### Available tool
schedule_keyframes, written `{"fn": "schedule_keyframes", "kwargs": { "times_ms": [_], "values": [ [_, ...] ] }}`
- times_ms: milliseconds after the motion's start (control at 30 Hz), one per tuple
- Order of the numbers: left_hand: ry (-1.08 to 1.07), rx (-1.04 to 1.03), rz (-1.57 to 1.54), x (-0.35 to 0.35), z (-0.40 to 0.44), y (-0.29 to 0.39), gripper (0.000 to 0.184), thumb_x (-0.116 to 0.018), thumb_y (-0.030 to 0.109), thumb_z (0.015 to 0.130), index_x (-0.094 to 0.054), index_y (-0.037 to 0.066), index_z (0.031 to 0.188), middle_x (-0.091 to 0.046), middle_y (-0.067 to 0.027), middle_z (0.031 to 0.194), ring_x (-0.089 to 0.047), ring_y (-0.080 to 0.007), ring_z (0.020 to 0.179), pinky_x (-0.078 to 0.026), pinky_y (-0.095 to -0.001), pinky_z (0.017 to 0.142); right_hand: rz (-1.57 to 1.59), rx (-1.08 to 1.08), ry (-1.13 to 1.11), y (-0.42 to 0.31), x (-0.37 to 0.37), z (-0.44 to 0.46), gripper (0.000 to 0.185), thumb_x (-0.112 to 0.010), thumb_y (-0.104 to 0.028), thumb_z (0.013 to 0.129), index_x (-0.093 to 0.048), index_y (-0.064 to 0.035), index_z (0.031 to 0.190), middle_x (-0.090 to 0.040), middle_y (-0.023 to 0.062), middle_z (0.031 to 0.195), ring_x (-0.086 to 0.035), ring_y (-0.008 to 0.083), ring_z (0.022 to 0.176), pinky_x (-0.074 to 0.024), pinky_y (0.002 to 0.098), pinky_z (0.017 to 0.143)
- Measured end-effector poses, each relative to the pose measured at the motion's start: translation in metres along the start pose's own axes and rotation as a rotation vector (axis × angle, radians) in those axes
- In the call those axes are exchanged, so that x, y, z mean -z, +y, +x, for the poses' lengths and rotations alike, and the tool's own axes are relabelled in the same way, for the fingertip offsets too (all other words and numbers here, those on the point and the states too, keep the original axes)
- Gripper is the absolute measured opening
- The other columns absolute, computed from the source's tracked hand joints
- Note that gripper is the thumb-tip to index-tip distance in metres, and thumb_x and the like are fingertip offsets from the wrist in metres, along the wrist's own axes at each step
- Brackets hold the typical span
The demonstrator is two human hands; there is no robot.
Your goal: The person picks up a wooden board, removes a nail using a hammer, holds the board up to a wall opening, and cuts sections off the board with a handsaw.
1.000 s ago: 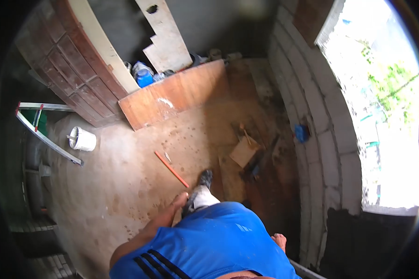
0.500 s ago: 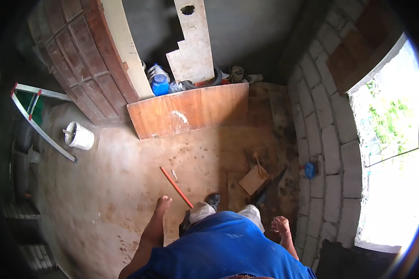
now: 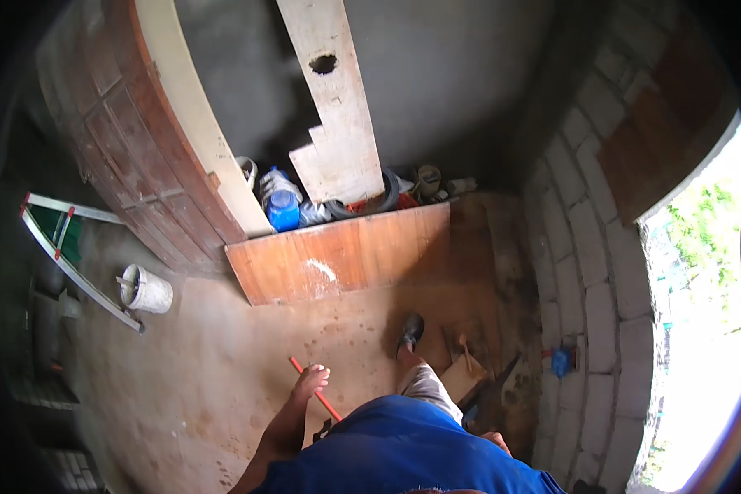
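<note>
Shoe [image 3: 412,329]: at five o'clock from mid-view, now leading with the right leg [image 3: 430,389]; half a second ago the left leg was in front.
Left hand [image 3: 311,382]: at seven o'clock, fingers loosely curled and part open, with nothing seen in them. It has swung from beside the rod to across it in the view.
Orange rod [image 3: 328,406]: at seven o'clock, apparently lying on the floor [image 3: 222,362] beneath the left hand, which hides its middle; no grip on it shows.
Right hand [image 3: 496,445]: at five o'clock, half hidden beside the blue shirt [image 3: 420,445]; more of it showed half a second ago. I cannot tell how far its fingers are open or whether they hold anything.
Flat square piece [image 3: 459,379]: on the floor at five o'clock, near the right leg, partly hidden by it.
Plywood board [image 3: 362,255]: standing on edge at mid-view, lower in the picture than before, so the head has probably tipped up.
Bucket [image 3: 148,290]: at nine o'clock, upright on the floor, well apart from both hands.
Meaning: this looks like a walking step, with no handling by the left hand visible.
</note>
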State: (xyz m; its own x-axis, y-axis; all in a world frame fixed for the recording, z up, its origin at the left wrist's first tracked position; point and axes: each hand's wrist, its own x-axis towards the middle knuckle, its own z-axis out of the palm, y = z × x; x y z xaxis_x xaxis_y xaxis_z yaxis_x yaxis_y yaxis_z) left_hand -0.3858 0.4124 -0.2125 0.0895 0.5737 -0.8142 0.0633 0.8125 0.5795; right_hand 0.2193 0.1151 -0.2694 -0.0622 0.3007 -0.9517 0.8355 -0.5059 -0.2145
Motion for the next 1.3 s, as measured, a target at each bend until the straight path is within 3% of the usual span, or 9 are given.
{"fn": "schedule_keyframes", "kwargs": {
  "times_ms": [133,167,200,233,267,533,1133,1200,1300],
  "values": [
    [-0.275,0.097,-0.382,0.023,0.075,0.099,0.012,-0.064,0.021,0.096,-0.056,0.015,0.089,-0.049,0.0055,0.073,-0.05,-0.0056,0.058,-0.036,-0.0218,0.045,0.496,0.224,-0.039,0.006,0.105,0.069,0.016,-0.058,-0.02,0.089,-0.065,-0.0166,0.075,-0.063,0.0031,0.067,-0.059,0.0198,0.053,-0.038,0.038,0.04],
    [0.139,0.014,-0.025,-0.028,0.021,0.178,0.01,-0.065,0.019,0.095,-0.056,0.016,0.091,-0.051,0.0055,0.074,-0.05,-0.0056,0.058,-0.035,-0.0213,0.045,0.433,0.393,0.179,-0.001,0.128,0.078,0.011,-0.063,-0.016,0.084,-0.062,-0.0168,0.073,-0.062,0.0038,0.068,-0.057,0.0198,0.051,-0.034,0.0394,0.038],
    [-0.005,0.043,-0.165,-0.008,0.061,0.19,0.01,-0.065,0.021,0.095,-0.057,0.016,0.092,-0.052,0.0053,0.075,-0.05,-0.006,0.058,-0.036,-0.0219,0.045,1.177,-0.086,0.391,-0.055,0.173,0.033,0.022,-0.061,-0.027,0.096,-0.058,-0.013,0.112,-0.071,0.0065,0.087,-0.068,0.0207,0.068,-0.0501,0.0384,0.049],
    [-0.147,0.092,-0.303,0.013,0.101,0.2,0.011,-0.066,0.022,0.095,-0.057,0.016,0.094,-0.053,0.005,0.076,-0.05,-0.0065,0.058,-0.036,-0.0226,0.045,1.363,0.061,0.455,-0.087,0.212,0.021,0.018,-0.064,-0.023,0.09,-0.054,-0.0149,0.078,-0.057,0.0015,0.069,-0.056,0.0172,0.055,-0.0381,0.0339,0.039],
    [-0.281,0.157,-0.424,0.031,0.139,0.211,0.012,-0.066,0.024,0.095,-0.057,0.016,0.095,-0.055,0.0047,0.077,-0.05,-0.007,0.058,-0.036,-0.0232,0.045,1.24,0.062,0.465,-0.107,0.256,0.018,0.017,-0.059,-0.025,0.096,-0.059,-0.0113,0.108,-0.071,0.0093,0.086,-0.068,0.0207,0.064,-0.0462,0.0295,0.043],
    [0.041,-0.236,-0.125,-0.036,0.16,0.492,0.06,-0.072,0.046,0.089,-0.056,0.008,0.133,-0.067,-0.0146,0.124,-0.066,-0.031,0.107,-0.053,-0.048,0.089,1.287,0.204,0.734,-0.146,0.422,-0.002,0.015,-0.061,-0.025,0.098,-0.059,-0.0118,0.104,-0.059,-0.0004,0.075,-0.054,0.0078,0.057,-0.0359,0.0221,0.043],
    [0.591,-0.931,0.301,0.002,0.422,0.94,0.088,-0.085,0.044,0.077,-0.046,0.002,0.145,-0.063,-0.0105,0.121,-0.063,-0.022,0.097,-0.052,-0.0364,0.072,1.872,-0.386,0.67,-0.303,0.176,-0.089,0.015,-0.058,-0.025,0.092,-0.059,-0.0128,0.101,-0.058,0.0031,0.071,-0.055,0.016,0.053,-0.0414,0.03,0.041],
    [0.559,-0.948,0.363,-0.008,0.418,0.95,0.093,-0.083,0.047,0.078,-0.045,-0.008,0.143,-0.054,-0.0251,0.142,-0.055,-0.0342,0.129,-0.042,-0.0383,0.11,2.001,-0.356,0.763,-0.328,0.176,-0.096,0.016,-0.059,-0.026,0.092,-0.059,-0.0125,0.101,-0.058,0.003,0.071,-0.056,0.0159,0.053,-0.0419,0.0299,0.041],
    [0.848,-1.01,0.558,-0.015,0.421,0.956,0.075,-0.08,0.045,0.08,-0.058,-0.005,0.132,-0.061,-0.0276,0.132,-0.059,-0.0374,0.124,-0.046,-0.0414,0.104,2.335,-0.227,1.034,-0.369,0.215,-0.12,0.017,-0.06,-0.026,0.092,-0.06,-0.012,0.102,-0.059,0.0029,0.071,-0.056,0.0157,0.054,-0.0426,0.0298,0.042]
  ]
}}
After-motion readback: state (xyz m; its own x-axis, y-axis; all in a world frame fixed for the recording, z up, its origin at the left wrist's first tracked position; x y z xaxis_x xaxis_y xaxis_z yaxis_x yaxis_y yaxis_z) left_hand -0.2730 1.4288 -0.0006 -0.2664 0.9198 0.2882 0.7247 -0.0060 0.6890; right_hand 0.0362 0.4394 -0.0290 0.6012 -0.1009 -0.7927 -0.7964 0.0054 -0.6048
